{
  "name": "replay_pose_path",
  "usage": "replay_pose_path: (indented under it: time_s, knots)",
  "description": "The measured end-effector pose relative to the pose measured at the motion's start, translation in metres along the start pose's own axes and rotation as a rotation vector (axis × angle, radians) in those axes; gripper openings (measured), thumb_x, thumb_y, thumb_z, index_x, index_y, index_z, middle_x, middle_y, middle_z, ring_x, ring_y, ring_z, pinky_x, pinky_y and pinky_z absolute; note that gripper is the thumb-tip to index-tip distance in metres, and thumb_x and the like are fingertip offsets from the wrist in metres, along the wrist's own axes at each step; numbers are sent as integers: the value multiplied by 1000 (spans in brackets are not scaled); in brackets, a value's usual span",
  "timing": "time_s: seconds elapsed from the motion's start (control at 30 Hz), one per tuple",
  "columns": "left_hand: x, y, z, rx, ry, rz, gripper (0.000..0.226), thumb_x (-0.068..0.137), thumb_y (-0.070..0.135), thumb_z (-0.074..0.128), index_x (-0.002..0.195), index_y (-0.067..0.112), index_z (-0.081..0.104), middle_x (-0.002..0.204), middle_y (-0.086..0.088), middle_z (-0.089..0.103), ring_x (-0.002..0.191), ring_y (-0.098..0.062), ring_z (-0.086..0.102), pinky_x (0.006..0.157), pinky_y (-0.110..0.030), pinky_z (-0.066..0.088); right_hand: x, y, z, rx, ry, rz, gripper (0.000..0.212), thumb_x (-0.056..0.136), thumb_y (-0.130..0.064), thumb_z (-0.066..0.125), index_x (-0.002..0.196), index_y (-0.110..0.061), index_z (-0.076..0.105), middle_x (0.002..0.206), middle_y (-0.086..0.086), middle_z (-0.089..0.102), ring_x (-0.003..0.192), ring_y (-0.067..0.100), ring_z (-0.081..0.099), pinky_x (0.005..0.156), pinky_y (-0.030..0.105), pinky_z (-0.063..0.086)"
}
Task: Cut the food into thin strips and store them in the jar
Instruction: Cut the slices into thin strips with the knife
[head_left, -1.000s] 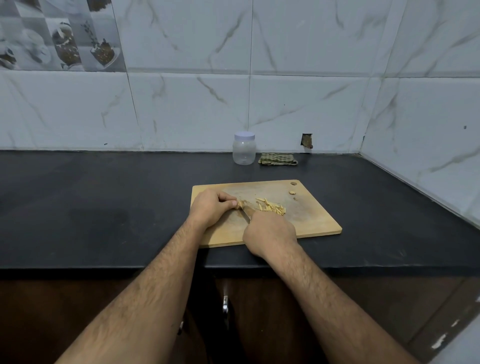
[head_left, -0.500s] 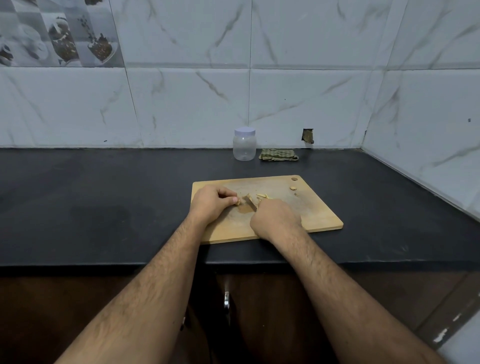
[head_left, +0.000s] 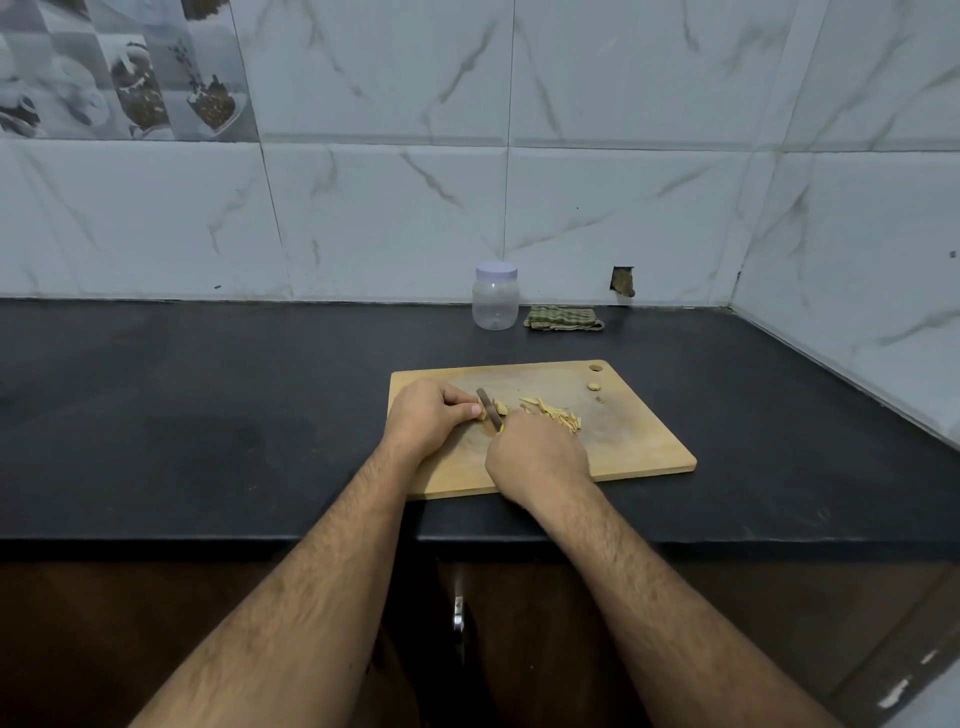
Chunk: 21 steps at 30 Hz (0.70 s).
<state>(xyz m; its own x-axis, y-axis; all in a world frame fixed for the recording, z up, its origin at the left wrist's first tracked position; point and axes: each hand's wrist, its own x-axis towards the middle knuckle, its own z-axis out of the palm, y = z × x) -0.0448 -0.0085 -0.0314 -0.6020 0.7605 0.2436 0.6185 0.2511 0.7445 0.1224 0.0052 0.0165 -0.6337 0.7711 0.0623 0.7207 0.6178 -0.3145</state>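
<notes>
A wooden cutting board (head_left: 634, 447) lies on the black counter. My left hand (head_left: 428, 415) pinches a small pale piece of food (head_left: 500, 408) against the board with curled fingers. My right hand (head_left: 537, 457) grips a knife (head_left: 487, 405) whose blade stands across that piece, right beside my left fingertips. A loose pile of thin yellowish strips (head_left: 553, 413) lies just right of the blade. A clear plastic jar (head_left: 495, 304) with its pale lid on stands at the back by the wall.
A folded green checked cloth (head_left: 563, 318) lies right of the jar. Two small food scraps (head_left: 594, 386) sit near the board's hanging hole. Tiled walls close the counter at the back and right. The counter's front edge (head_left: 208, 543) runs below my forearms.
My right hand has pulled back toward me and the blade now shows across the food piece. The strip pile, covered half a second ago, is in view again. My left hand keeps its hold.
</notes>
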Motion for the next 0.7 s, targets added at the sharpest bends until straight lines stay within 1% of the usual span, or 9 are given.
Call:
replay_pose_path:
  time_s: [0.1,0.27,0.47,0.7]
  knots:
    - [0,-1,1,18,1,4,11,87,32,73,94,30,80,102,13,75,97,-5,64,85,-31,51,0,-1,1,4,1,2,28,96,-16,44,120,-13,60,112,5,64,100,23,61,71,32,42]
    - [1,-2,1,32,0,4,10,87,33,73,94,31,80,103,13,75,97,-5,64,83,-29,51,0,-3,0,-12,-19,9,27,97,-17,45,118,-13,61,112,5,64,98,22,60,71,32,43]
    - [0,0,1,14,5,-6,10,87,31,73,94,29,80,103,12,75,99,-7,64,88,-34,51,0,-8,-4,-30,-41,8,30,97,-15,45,123,-13,59,120,5,63,108,23,61,74,32,43]
    - [1,0,1,13,11,-15,10,87,30,74,94,28,80,103,11,75,98,-7,65,90,-36,52,1,-11,-5,-45,-52,17,31,97,-15,45,126,-14,58,122,5,61,109,23,60,74,31,43]
